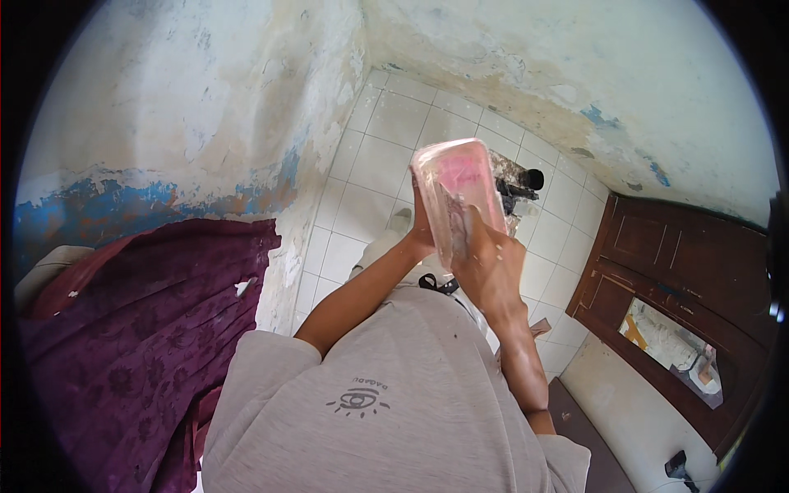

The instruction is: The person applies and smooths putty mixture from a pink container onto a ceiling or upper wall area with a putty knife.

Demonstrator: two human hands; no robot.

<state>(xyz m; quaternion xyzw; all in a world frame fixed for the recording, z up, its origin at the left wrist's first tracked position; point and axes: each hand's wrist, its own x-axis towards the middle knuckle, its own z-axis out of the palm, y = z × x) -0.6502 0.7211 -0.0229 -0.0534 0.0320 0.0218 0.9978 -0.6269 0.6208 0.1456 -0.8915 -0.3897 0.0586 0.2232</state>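
Note:
A pinkish, see-through plastic container (460, 168) with smeared inner walls is held tilted up in front of my chest. My left hand (421, 223) grips it along its left side, with most of the fingers hidden behind it. Over the lower right of the container is my right hand (491, 256), its fingers closed and pale spatters on its back. A greyish streak (454, 220) shows beside the right fingers; whether it is a tool blade or paste in the container I cannot tell.
Dark, dirty items (518, 193) lie on the white tiled floor (394, 119) behind the container. Peeling walls (222, 99) meet in a corner ahead. A purple cloth (148, 320) drapes at left. At right stands a brown wooden cabinet (657, 238) with a mirror; a black-headed object (679, 467) is below it.

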